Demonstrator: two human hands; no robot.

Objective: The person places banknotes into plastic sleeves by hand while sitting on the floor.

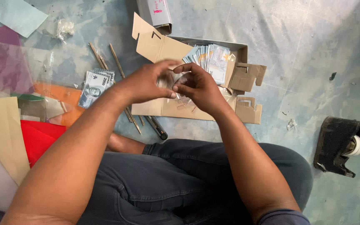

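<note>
Both hands meet above an open, flattened brown cardboard box lying on the pale blue-grey floor. The left hand and the right hand pinch a small clear plastic sleeve between thumbs and fingertips, so each hand is closed on that thin transparent piece; part of it hangs below the fingers over the cardboard. Just behind the hands, inside the box, stands a fanned stack of grey-blue paper banknotes. A second, smaller pile of the same notes lies on the floor to the left, beside several thin wooden sticks. A black pen-shaped tool rests near the box's front edge. Coloured paper sheets, red, orange and cream, lie at the far left. A black tape dispenser sits well apart on the right. The person sits cross-legged in dark jeans
</note>
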